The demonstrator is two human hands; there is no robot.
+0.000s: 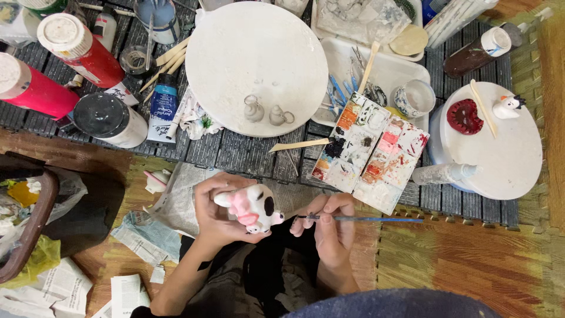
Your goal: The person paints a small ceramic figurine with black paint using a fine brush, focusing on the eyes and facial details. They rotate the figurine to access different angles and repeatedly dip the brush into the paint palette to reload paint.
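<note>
Fingers (pixel 207 203) of your left hand (pixel 220 221) clasp the cow figurine (pixel 252 207). Your right hand (pixel 331 227) pinches a paintbrush (pixel 359 219), tip touching the cow, near the paint palette (pixel 371 152).

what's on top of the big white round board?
Two small grey clay pieces with loop handles stand near the front edge of the big white round board. The rest is bare. What lies under the board is covered.

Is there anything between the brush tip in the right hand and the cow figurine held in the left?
Nothing visible. The left hand grips the cow figurine, and the right hand holds the paintbrush with its tip right beside the figurine's spotted side; no object lies between them.
</note>
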